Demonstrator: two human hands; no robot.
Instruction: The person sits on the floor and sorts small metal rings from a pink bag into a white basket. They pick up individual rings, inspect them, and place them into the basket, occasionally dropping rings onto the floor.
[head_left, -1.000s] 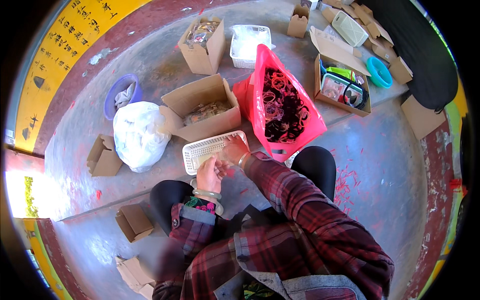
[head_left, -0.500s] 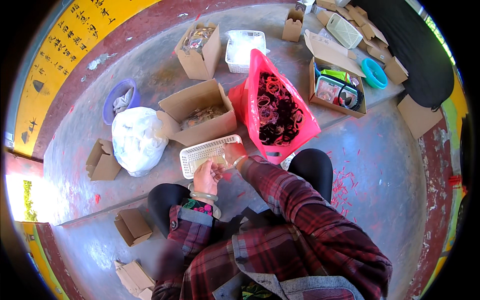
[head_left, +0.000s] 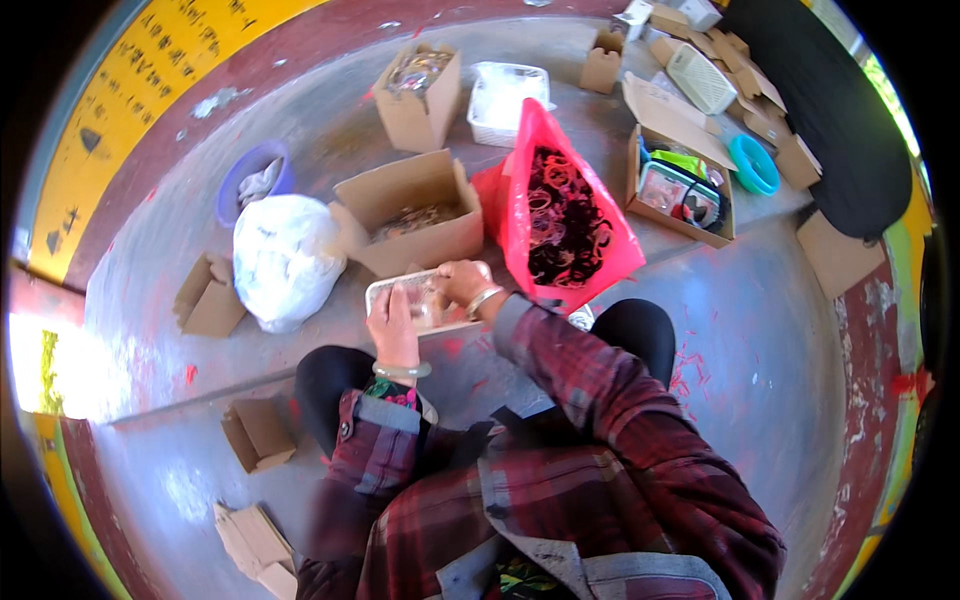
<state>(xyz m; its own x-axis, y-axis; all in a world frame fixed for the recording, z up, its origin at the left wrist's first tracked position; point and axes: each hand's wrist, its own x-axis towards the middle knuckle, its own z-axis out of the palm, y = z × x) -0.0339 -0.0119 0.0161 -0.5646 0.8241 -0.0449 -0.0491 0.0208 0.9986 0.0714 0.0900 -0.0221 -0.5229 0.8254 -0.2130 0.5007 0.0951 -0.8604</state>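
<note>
My left hand (head_left: 394,332) is over the near left side of a white plastic basket (head_left: 374,292), its fingers pressed together at the edge of a small clear plastic bag (head_left: 428,304). My right hand (head_left: 465,284) is curled closed at the bag's right side, over the basket; what its fingers pinch is hidden. Just beyond the basket stands an open cardboard box (head_left: 420,250) with small clear packets inside. To the right, a bright pink bag (head_left: 607,262) gapes open, full of dark, red and pink hair ties (head_left: 562,215).
A stuffed white plastic bag (head_left: 285,265) and a purple basin (head_left: 228,200) are at the left. Farther back are a tall carton (head_left: 425,110) and a white basket (head_left: 490,130). A box of supplies (head_left: 700,228) and a teal basin (head_left: 752,165) lie right.
My left hand has turned more upright and moved slightly left and up. My right hand has shifted up a little, its fingers curled. The view has tilted slightly.
</note>
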